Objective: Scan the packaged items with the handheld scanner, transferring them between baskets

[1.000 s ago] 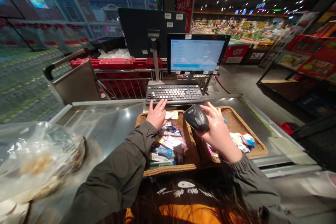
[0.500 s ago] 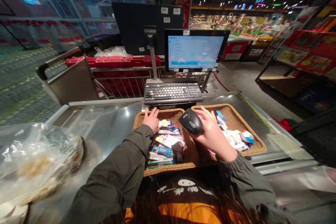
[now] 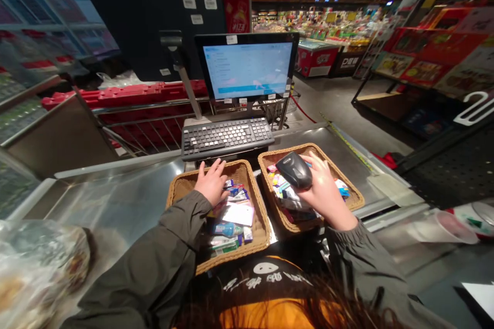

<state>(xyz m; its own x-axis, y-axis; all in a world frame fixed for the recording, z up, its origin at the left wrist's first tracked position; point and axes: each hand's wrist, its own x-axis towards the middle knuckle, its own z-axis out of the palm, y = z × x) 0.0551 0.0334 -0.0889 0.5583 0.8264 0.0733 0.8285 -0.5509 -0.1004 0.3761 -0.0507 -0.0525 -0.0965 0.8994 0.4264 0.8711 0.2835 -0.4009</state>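
Note:
A black barcode scanner (image 3: 295,170) is gripped in my right hand (image 3: 322,185), which hovers over the right wicker basket (image 3: 349,196). Small colourful packets (image 3: 287,193) lie in that basket, partly covered by my hand and the scanner. My left hand (image 3: 211,183), fingers spread and holding nothing that I can see, is above the left wicker basket (image 3: 264,216). Below it, several small packs (image 3: 227,229) and a white card-like pack (image 3: 238,213) fill the middle and near end. Part of the packs is hidden by my left hand and sleeve.
Behind the baskets stand a black keyboard (image 3: 227,136) and a lit monitor (image 3: 249,69). Clear plastic bags with pale contents (image 3: 42,262) lie on the metal counter (image 3: 127,190) at left. At right are a plastic cup (image 3: 455,226) and a white hook (image 3: 474,108).
The view has swung right, so the baskets and monitor appear further left. The scanner has moved from between the baskets to over the right one. The left hand's fingers are spread wider.

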